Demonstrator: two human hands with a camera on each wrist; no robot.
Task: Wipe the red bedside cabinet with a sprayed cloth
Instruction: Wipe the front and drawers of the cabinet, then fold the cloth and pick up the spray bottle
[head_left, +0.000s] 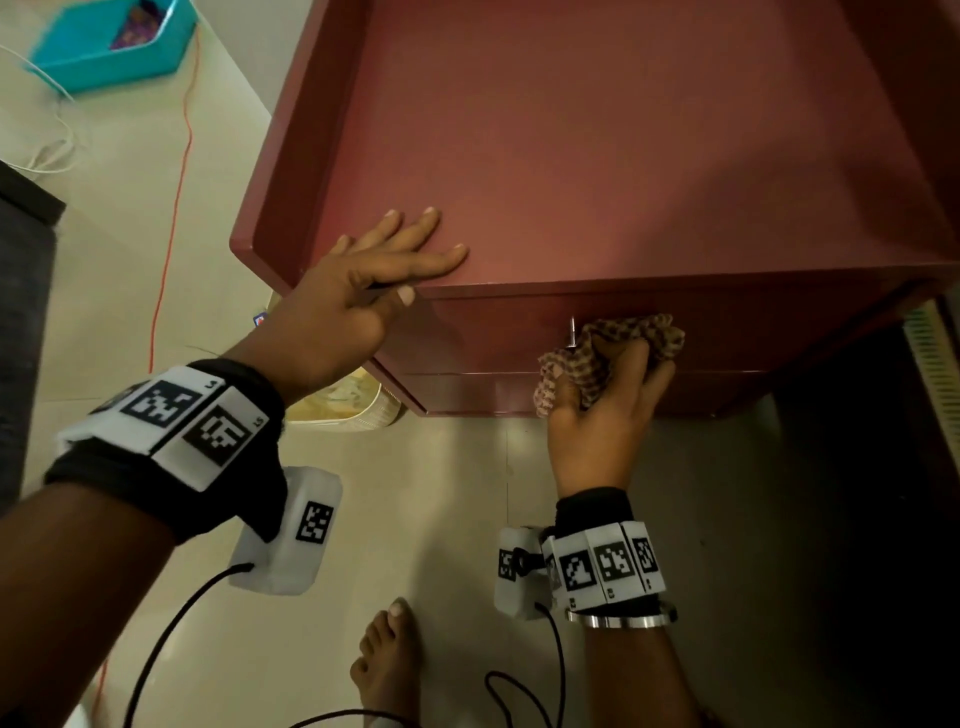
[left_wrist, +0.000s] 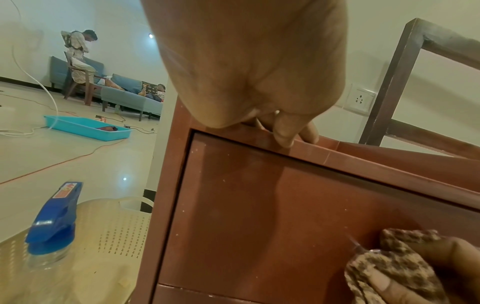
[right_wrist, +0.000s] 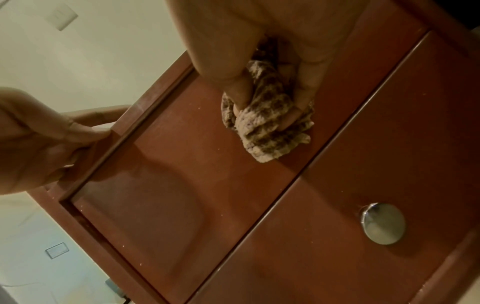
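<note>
A turquoise tray lies on the floor, well apart from a cream perforated stool.

The cabinet is smooth red laminate, faintly glossy; its knob brushed metal; the cloth coarse, perhaps knitted; the tray plastic.

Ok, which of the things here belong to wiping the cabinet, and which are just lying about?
In use:
red cabinet
cloth, bunched in the right hand
left hand, resting on the top front edge
spray bottle on the cream stool

Lying about:
teal tray
orange cable
white cable
</note>
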